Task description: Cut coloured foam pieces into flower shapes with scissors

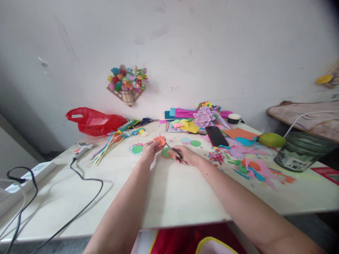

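Between the fingers of my left hand (150, 150) is a small orange foam or paper piece (159, 141) with a scalloped edge. My right hand (186, 156) is closed round the dark handles of a pair of scissors (177, 153), whose blades point up and left to the orange piece. Under and between my hands lies a green disc (166, 152) with orange beside it. Left of my left hand is another green disc (137, 150) on a ring of small coloured bits. A further green disc (195, 143) and a pale blue one (185, 140) lie beyond my right hand.
A glue gun (84, 150) with a trailing cable and a power strip (31, 180) are on the left. A red bag (96, 121) stands at the back. To the right are a phone (216, 136), coloured scraps (256, 169) and a large glass jar (296, 151).
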The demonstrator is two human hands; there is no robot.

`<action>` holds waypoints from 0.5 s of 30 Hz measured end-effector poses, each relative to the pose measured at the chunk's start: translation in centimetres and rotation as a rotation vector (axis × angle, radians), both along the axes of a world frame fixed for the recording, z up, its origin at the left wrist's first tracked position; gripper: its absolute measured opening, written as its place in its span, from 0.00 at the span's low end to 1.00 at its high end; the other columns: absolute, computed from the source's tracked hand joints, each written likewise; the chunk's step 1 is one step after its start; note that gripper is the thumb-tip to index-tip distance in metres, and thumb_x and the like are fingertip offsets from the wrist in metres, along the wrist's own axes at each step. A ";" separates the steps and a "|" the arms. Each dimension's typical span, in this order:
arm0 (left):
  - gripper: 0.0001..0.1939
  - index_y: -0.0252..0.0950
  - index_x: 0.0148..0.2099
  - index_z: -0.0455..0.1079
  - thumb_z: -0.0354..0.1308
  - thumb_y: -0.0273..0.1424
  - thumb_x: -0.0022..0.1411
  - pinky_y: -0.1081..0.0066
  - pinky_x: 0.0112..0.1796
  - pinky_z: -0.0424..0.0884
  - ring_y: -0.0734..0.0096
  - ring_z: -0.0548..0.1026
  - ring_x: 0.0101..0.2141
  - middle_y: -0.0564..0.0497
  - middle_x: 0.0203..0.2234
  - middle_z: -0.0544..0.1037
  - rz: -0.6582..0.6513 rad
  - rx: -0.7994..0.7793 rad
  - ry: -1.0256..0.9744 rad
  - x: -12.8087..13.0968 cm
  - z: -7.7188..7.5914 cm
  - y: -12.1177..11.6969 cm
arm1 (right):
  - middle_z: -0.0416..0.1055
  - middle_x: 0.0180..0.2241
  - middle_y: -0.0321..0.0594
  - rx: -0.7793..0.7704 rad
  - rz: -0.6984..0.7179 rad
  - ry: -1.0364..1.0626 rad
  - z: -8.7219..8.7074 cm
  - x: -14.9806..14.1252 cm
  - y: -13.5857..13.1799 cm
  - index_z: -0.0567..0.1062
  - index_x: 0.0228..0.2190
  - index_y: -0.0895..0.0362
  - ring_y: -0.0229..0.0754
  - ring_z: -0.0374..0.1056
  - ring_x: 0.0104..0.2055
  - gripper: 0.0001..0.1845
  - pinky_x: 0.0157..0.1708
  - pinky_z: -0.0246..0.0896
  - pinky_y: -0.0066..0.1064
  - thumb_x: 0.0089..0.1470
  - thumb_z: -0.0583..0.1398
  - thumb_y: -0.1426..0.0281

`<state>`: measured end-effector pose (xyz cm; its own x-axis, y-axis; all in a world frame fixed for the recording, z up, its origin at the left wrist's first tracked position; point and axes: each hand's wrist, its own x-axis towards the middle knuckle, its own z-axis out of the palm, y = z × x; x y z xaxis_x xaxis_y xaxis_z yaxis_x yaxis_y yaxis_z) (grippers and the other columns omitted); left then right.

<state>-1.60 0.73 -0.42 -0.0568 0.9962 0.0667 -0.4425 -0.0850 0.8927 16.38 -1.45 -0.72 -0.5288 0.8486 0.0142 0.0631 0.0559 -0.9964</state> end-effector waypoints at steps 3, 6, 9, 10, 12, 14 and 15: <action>0.06 0.29 0.29 0.73 0.62 0.25 0.44 0.69 0.34 0.74 0.66 0.78 0.29 0.44 0.27 0.79 0.002 -0.002 -0.005 0.0 0.0 0.0 | 0.61 0.18 0.29 -0.001 -0.005 -0.012 0.1 0.0 -0.2 0.65 0.24 0.58 0.27 0.55 0.13 0.14 0.08 0.38 0.20 0.44 0.60 0.60; 0.05 0.28 0.28 0.73 0.62 0.24 0.44 0.68 0.34 0.74 0.66 0.78 0.28 0.44 0.26 0.79 0.016 -0.016 -0.005 0.0 0.0 0.0 | 0.61 0.18 0.29 -0.002 -0.009 -0.025 0.2 0.0 -0.3 0.65 0.24 0.58 0.27 0.54 0.13 0.14 0.08 0.38 0.20 0.44 0.59 0.60; 0.05 0.28 0.28 0.73 0.62 0.24 0.44 0.67 0.34 0.74 0.65 0.78 0.27 0.44 0.25 0.79 0.027 -0.014 -0.012 0.1 0.0 0.0 | 0.61 0.18 0.29 -0.002 -0.007 -0.013 0.0 0.0 -0.1 0.65 0.24 0.58 0.26 0.54 0.13 0.13 0.08 0.37 0.20 0.44 0.59 0.61; 0.05 0.28 0.28 0.72 0.62 0.24 0.44 0.67 0.34 0.74 0.65 0.78 0.27 0.44 0.25 0.79 0.031 -0.012 -0.015 0.1 0.0 0.0 | 0.61 0.18 0.29 -0.002 -0.005 -0.007 -0.1 0.0 0.0 0.64 0.24 0.58 0.26 0.54 0.13 0.12 0.08 0.37 0.20 0.44 0.59 0.62; 0.04 0.29 0.27 0.72 0.61 0.24 0.44 0.66 0.34 0.75 0.65 0.78 0.27 0.44 0.25 0.79 0.039 -0.015 -0.018 0.2 0.0 0.0 | 0.62 0.18 0.29 -0.002 0.003 0.007 -0.2 0.0 0.2 0.65 0.24 0.58 0.26 0.54 0.13 0.10 0.08 0.37 0.20 0.44 0.58 0.64; 0.04 0.29 0.27 0.72 0.61 0.24 0.44 0.66 0.34 0.75 0.65 0.78 0.27 0.44 0.24 0.79 0.044 -0.019 -0.016 0.2 0.0 0.1 | 0.62 0.18 0.29 -0.003 0.010 0.025 -0.4 0.0 0.3 0.65 0.25 0.58 0.26 0.55 0.13 0.09 0.08 0.37 0.21 0.44 0.57 0.65; 0.04 0.29 0.27 0.72 0.61 0.24 0.44 0.66 0.34 0.74 0.65 0.78 0.27 0.44 0.24 0.79 0.047 -0.021 -0.014 0.2 0.0 0.1 | 0.62 0.18 0.29 -0.004 0.014 0.036 -0.4 0.0 0.3 0.66 0.25 0.58 0.27 0.55 0.13 0.08 0.08 0.37 0.21 0.45 0.57 0.66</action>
